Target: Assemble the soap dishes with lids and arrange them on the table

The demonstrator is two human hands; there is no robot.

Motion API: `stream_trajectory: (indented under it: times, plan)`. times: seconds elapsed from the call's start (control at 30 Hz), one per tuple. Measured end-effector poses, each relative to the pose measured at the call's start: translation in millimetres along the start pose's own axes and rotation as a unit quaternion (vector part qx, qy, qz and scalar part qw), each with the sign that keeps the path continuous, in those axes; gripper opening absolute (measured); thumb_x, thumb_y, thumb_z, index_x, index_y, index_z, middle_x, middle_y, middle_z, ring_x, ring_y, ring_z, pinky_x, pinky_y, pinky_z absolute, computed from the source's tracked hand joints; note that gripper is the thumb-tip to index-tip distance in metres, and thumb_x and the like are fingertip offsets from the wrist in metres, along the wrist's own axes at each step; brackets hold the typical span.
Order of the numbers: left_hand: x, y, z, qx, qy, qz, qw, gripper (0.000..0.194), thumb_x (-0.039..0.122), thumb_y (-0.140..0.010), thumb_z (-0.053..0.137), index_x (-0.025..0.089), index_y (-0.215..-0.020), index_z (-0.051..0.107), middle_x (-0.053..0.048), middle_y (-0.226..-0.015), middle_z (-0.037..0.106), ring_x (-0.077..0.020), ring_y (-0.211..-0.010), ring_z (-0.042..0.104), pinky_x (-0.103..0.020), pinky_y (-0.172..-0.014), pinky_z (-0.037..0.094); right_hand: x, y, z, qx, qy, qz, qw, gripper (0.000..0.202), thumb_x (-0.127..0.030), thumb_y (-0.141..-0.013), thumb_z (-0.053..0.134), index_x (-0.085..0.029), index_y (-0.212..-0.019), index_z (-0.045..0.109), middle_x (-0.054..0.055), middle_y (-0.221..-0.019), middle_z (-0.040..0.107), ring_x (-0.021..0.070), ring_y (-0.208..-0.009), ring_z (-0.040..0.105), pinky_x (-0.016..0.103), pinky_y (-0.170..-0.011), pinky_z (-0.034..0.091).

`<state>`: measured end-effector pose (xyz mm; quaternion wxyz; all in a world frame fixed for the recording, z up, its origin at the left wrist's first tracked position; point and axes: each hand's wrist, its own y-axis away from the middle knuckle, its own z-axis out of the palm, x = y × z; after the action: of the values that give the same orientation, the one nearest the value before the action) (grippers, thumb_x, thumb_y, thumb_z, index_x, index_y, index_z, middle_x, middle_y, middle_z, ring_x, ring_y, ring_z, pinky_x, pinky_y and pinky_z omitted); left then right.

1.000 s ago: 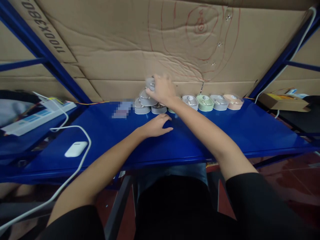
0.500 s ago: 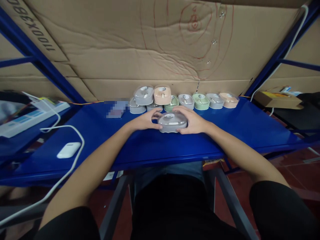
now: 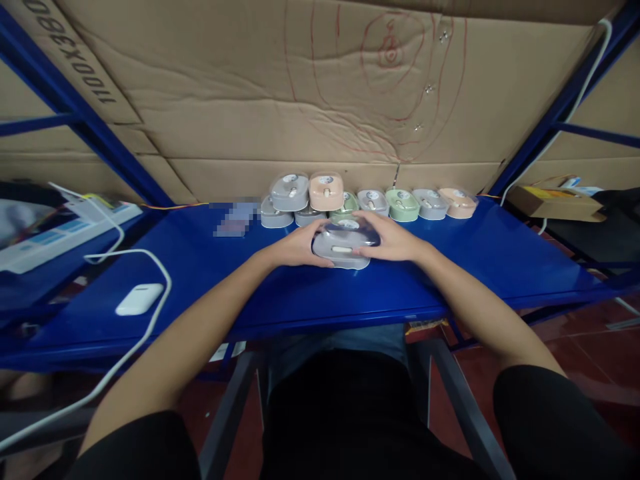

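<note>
A small grey box (image 3: 325,257) with a white clasp on its front is held just above or on the blue table, in front of a row of similar boxes. Its clear domed lid (image 3: 354,235), with a round label on top, sits off to the right of the base and looks tilted. My left hand (image 3: 299,245) is closed round the box's left side, thumb along the front lower edge. My right hand (image 3: 395,240) is closed on the lid's right side, its thumb near the clasp. The far fingers of both hands are partly hidden.
Behind stand a peach box (image 3: 327,192) and a grey box (image 3: 290,193) stacked on others, with a green box (image 3: 403,205) in the row. On the table's left lie a white earphone case (image 3: 139,299) and a white cable (image 3: 164,283). A cardboard panel (image 3: 225,120) closes the back.
The box has turned and tilted slightly between my hands. Its clear lid now sits shifted to the right of the grey base. My left hand has moved slightly right round the box.
</note>
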<state>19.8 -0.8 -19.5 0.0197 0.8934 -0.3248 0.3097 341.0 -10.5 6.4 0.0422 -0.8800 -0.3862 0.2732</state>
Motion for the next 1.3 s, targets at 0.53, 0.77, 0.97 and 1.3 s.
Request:
stream_trajectory:
  times: [0.53,0.77,0.97,1.3]
  plan:
    - [-6,7,-20.6,-0.035,-0.060,-0.004,0.998,0.116,0.067,-0.070,0.102,0.022,-0.167,0.058,-0.022,-0.175,0.064,-0.0504,-0.160,0.063,-0.065,-0.137,0.049,34,6,-45,-0.155,0.143,0.220,0.952,0.110,-0.058,-0.079,0.104,-0.015,-0.171,0.063,0.024,-0.163,0.074,0.0468,-0.144,0.075,0.054,-0.120,0.062]
    - [3,6,-11.6,-0.044,-0.046,-0.008,0.998,0.122,0.069,-0.070,0.102,0.020,-0.172,0.054,-0.023,-0.179,0.060,-0.0539,-0.164,0.058,-0.069,-0.137,0.047,22,5,-35,-0.068,0.175,0.124,0.974,0.095,-0.071,-0.085,0.098,-0.012,-0.156,0.074,0.027,-0.155,0.076,0.0522,-0.144,0.071,0.066,-0.123,0.058]
    - [5,-1,9.8,-0.026,0.001,0.049,0.998,0.121,0.065,-0.071,0.102,0.025,-0.173,0.052,-0.023,-0.174,0.063,-0.0536,-0.159,0.063,-0.073,-0.132,0.051,-9,-3,15,-0.013,0.103,-0.039,0.994,0.107,-0.078,-0.085,0.095,-0.017,-0.168,0.065,0.024,-0.161,0.072,0.0494,-0.150,0.067,0.067,-0.126,0.055]
    - [9,3,9.7,-0.013,0.001,0.070,0.997,0.123,0.061,-0.078,0.099,0.023,-0.178,0.040,-0.024,-0.168,0.067,-0.0512,-0.152,0.069,-0.069,-0.126,0.058,-13,-4,25,0.032,0.054,-0.022,0.998,0.087,-0.070,-0.096,0.083,-0.018,-0.164,0.064,0.023,-0.152,0.077,0.0442,-0.133,0.076,0.058,-0.107,0.064]
